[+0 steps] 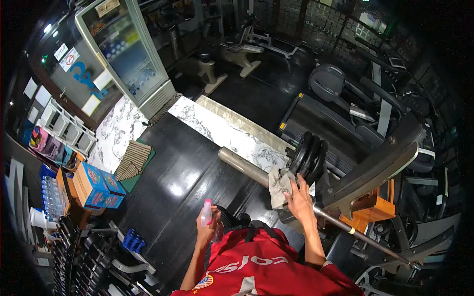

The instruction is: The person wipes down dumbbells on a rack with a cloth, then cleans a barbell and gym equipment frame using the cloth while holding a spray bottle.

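Red jersey (252, 269) up close, and beyond it the left hand (208, 228) grips a pink-topped spray bottle (206, 212); the right hand (299, 201), fingers spread, lies over a cloth (279, 185) on the grey bar (242, 164) beside black plates (310, 155). Firm, even strokes would suit best.

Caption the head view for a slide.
Left hand holding a spray bottle, right hand with fingers on a pale cloth at a metal bar.
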Tool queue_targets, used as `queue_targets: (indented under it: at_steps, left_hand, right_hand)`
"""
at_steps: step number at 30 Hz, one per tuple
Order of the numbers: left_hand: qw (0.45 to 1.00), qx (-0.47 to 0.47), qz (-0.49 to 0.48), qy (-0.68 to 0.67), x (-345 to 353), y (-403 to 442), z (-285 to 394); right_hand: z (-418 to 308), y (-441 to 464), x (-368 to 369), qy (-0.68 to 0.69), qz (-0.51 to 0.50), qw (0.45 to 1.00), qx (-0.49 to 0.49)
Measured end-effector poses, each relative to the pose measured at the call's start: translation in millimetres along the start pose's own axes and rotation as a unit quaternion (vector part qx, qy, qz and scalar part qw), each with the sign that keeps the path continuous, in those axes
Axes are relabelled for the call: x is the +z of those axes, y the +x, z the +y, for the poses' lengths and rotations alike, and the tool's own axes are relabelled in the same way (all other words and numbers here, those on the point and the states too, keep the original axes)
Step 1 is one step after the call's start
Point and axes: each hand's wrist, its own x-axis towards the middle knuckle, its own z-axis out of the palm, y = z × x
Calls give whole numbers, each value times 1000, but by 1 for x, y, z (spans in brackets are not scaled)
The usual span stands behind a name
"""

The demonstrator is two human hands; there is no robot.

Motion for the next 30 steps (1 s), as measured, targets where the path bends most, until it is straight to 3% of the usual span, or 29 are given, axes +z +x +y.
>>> queue_targets:
  at_steps: [3, 5, 9, 10, 15, 17, 19, 22, 24, 27, 30]
  left_hand:
    - [998, 8, 11, 64, -3, 0, 2]
    - [999, 2, 8, 36, -5, -1, -1]
    - [1000, -13, 7, 23, -7, -3, 2]
    - [1000, -12, 6, 23, -8, -3, 1]
    - [998, 38, 29, 49, -7, -2, 7]
    - [996, 58, 32, 56, -6, -2, 6]
    - [994, 77, 36, 64, -6, -3, 6]
    - [998, 25, 62, 21, -11, -8, 8]
    - [994, 28, 85, 70, -16, -14, 6]
    - [974, 97, 110, 170, -25, -20, -10]
    - [978, 73, 121, 156, -26, -30, -14]
  right_hand:
    - [-3, 0, -4, -49, 26, 997, -57]
    - [-7, -2, 0, 21, -43, 998, -30]
    - [-14, 2, 12, -30, -22, 995, -88]
    - [-14, 5, 18, 4, 19, 996, -86]
    - [-12, 35, 32, 112, 32, 992, -50]
    - [-38, 63, 42, 231, 55, 971, -36]
    - [-57, 88, 70, 224, 83, 967, -92]
    - [-100, 116, 102, 185, 33, 974, -124]
    - [-123, 136, 113, 38, -9, 991, -127]
    - [-132, 175, 124, 78, -82, 991, -70]
    - [-124, 185, 128, 97, -114, 983, -103]
